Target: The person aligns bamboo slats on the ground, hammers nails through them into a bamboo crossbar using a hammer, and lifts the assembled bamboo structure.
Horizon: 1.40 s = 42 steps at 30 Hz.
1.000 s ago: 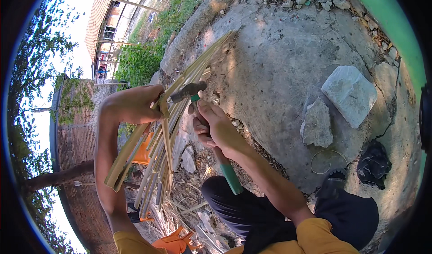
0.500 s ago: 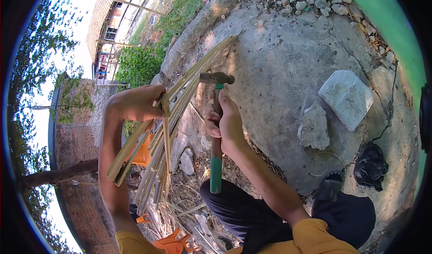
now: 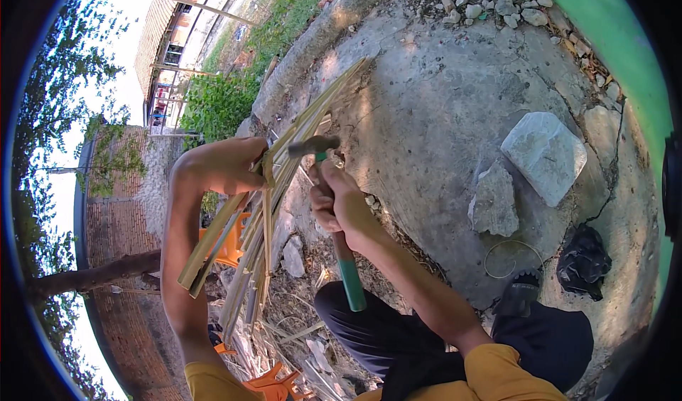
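My left hand (image 3: 238,165) is closed round a bundle of bamboo strips (image 3: 257,259), gripping it near the middle. The strips slant up to the right and draw together to a point, while their lower ends fan out. One wider split piece (image 3: 202,252) juts down to the left below that hand. In my right hand (image 3: 343,206) is a hammer (image 3: 351,284) with a handle painted green at both ends, gripped below the head. The metal hammer head is slightly blurred and lies over or against the right side of the bundle; whether it touches, I cannot tell.
Two pale stone blocks (image 3: 545,158) rest on the concrete slab (image 3: 440,110) to the right, near a thin wire-like ring (image 3: 490,259) and a crumpled black bag (image 3: 584,262). Loose strips and orange plastic pieces (image 3: 273,383) lie below. A brick wall (image 3: 117,259) stands left.
My right hand has moved left with the hammer, and its head has tilted and swung over to the strips. My left hand has shifted slightly right with the bundle.
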{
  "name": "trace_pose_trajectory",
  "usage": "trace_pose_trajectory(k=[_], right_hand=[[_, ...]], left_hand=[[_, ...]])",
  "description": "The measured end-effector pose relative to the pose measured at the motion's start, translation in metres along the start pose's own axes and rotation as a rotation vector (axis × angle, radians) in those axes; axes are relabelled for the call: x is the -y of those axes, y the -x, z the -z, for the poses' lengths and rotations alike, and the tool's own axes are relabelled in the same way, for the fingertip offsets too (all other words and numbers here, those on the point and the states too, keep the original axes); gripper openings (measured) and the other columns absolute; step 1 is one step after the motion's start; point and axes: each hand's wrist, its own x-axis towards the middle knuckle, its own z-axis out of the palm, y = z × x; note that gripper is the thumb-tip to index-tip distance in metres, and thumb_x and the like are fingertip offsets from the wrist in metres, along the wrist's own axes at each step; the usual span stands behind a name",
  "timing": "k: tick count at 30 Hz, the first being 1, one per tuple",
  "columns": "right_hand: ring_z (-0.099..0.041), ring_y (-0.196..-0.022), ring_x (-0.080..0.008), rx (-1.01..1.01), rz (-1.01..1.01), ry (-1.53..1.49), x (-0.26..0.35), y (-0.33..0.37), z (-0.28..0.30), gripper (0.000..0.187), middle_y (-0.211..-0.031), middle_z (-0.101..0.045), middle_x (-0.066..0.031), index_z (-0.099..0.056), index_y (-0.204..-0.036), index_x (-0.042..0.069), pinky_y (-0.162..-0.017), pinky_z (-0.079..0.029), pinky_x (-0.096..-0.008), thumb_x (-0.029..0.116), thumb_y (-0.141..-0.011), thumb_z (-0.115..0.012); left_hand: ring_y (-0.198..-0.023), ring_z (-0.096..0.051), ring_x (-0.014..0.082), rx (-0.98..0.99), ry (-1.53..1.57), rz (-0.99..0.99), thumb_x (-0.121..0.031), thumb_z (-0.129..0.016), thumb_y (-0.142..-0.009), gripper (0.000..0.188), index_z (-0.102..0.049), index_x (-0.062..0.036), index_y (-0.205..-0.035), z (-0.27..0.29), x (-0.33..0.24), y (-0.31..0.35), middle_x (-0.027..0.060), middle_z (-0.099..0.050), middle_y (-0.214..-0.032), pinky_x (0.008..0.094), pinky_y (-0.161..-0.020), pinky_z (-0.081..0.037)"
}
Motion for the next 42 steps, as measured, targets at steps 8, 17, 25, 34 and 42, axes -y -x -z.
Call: trace_pose_trajectory(k=[8, 17, 25, 34, 42], right_hand=[[-0.03, -0.039, -0.004, -0.242, 0.357, -0.199, 0.003, -0.005, 0.013, 0.034, -0.061, -0.032, 0.0075, -0.049, -0.106, 0.015, -0.037, -0.021, -0.0242, 0.047, -0.109, -0.037], [-0.027, -0.038, -0.0048, -0.188, 0.316, -0.228, 0.009, 0.0, 0.02, 0.033, -0.061, -0.031, 0.0063, -0.049, -0.106, 0.014, -0.036, -0.02, -0.024, 0.043, -0.111, -0.034], [-0.028, -0.038, -0.0042, -0.153, 0.178, -0.198, 0.016, 0.001, 0.035, 0.033, -0.061, -0.033, 0.0065, -0.048, -0.105, 0.014, -0.036, -0.021, -0.0229, 0.042, -0.111, -0.033], [-0.026, -0.039, -0.0041, -0.072, 0.012, -0.008, 0.026, 0.005, 0.015, 0.036, -0.06, -0.031, 0.0077, -0.048, -0.101, 0.013, -0.037, -0.02, -0.0237, 0.044, -0.111, -0.034], [-0.026, -0.039, -0.0043, 0.104, -0.224, 0.12, 0.018, 0.003, 0.013, 0.033, -0.059, -0.029, 0.0077, -0.049, -0.103, 0.014, -0.036, -0.021, -0.024, 0.041, -0.111, -0.033]], left_hand=[[-0.078, -0.07, 0.0247, 0.02, 0.054, 0.037, -0.027, -0.072, -0.089, 0.035, -0.056, -0.0017, -0.107, 0.002, -0.003, 0.001, 0.0152, -0.067, -0.088, 0.0408, -0.071, -0.053], [-0.073, -0.07, 0.0234, 0.063, 0.121, 0.078, -0.025, -0.071, -0.089, 0.033, -0.056, -0.0017, -0.108, 0.006, -0.013, -0.001, 0.0134, -0.066, -0.086, 0.0393, -0.067, -0.054], [-0.06, -0.071, 0.0247, 0.046, 0.212, 0.006, -0.022, -0.07, -0.089, 0.034, -0.054, 0.0031, -0.106, -0.001, -0.011, -0.011, 0.0152, -0.067, -0.081, 0.0376, -0.057, -0.056], [-0.068, -0.07, 0.0303, -0.06, 0.003, -0.039, -0.023, -0.072, -0.087, 0.032, -0.057, 0.0018, -0.101, -0.006, -0.009, -0.005, 0.0166, -0.066, -0.082, 0.0414, -0.064, -0.055], [-0.088, -0.067, 0.0318, 0.081, 0.107, 0.143, -0.026, -0.072, -0.085, 0.034, -0.059, 0.0004, -0.101, 0.004, -0.026, 0.006, 0.0183, -0.063, -0.089, 0.0425, -0.077, -0.052]])
